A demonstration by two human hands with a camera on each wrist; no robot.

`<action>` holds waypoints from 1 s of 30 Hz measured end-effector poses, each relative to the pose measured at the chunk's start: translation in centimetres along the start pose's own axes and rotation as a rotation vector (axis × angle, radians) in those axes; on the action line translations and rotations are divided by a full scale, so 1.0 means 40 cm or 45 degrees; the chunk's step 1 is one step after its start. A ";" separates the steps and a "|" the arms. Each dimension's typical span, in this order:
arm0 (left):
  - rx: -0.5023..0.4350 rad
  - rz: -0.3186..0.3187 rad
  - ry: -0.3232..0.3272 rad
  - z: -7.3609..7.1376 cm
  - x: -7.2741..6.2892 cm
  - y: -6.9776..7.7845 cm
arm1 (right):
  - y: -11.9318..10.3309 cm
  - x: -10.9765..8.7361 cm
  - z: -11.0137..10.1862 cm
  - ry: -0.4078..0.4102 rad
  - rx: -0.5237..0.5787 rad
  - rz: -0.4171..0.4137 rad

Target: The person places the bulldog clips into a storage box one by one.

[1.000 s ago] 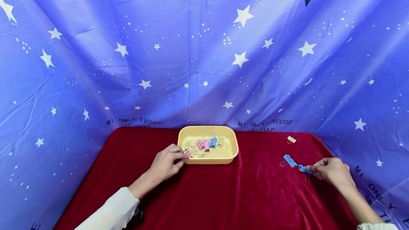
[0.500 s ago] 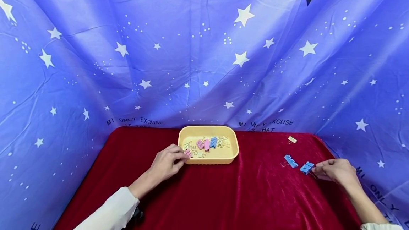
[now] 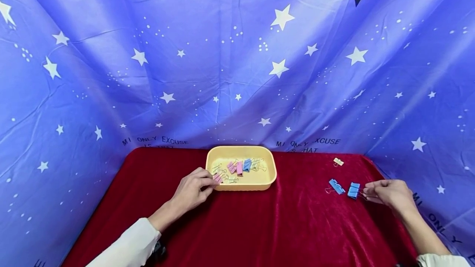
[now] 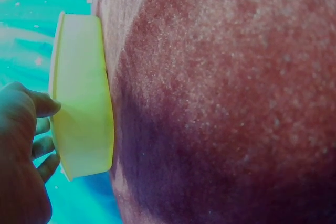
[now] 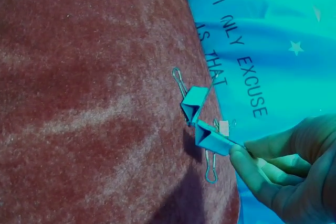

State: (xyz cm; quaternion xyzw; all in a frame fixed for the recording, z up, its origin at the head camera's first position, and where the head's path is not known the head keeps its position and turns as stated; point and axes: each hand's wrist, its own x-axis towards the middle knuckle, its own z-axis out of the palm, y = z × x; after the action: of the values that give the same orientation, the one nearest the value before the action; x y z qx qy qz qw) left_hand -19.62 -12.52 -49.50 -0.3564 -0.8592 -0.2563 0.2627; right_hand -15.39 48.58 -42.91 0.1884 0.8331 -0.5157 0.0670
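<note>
A yellow tray (image 3: 241,186) stands on the red cloth, holding several pink, blue and pale binder clips. At its left front corner, my left hand (image 3: 194,186) grips the rim; the left wrist view has the thumb (image 4: 48,104) at the edge with curled fingers beside it. On the right, thumb and fingertips of my right hand (image 3: 391,195) pinch a blue binder clip (image 3: 353,190) by its right end. Its blue body points left, and a wire handle hangs below it in the right wrist view. Just left of it is another blue binder clip (image 3: 337,186).
A small pale yellow binder clip (image 3: 338,162) lies farther back on the right. The red velvet cloth (image 3: 237,226) covers the table. A blue star-printed curtain (image 3: 222,73) rises behind and along both sides.
In my right hand the blue binder clip has turned, its broad face now toward the head camera. The grip has shifted to the clip's right end. My left hand stays on the tray.
</note>
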 end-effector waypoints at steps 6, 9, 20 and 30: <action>-0.027 -0.021 -0.006 -0.004 0.005 0.001 | -0.020 0.000 0.006 0.017 0.028 -0.014; -0.030 -0.028 -0.005 -0.005 0.005 -0.001 | -0.031 0.004 0.011 0.002 0.034 -0.042; -0.029 -0.039 -0.028 -0.005 0.007 -0.003 | -0.071 0.015 0.056 -0.003 0.010 -0.139; -0.008 -0.049 -0.064 -0.008 0.009 -0.002 | -0.140 0.016 0.111 0.099 -0.310 -0.264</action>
State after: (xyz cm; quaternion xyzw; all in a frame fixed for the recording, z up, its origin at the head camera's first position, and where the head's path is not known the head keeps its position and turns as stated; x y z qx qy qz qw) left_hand -19.82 -12.61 -49.05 -0.3469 -0.8715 -0.2548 0.2349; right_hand -18.51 42.57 -40.48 0.1118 0.9064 -0.4073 0.0034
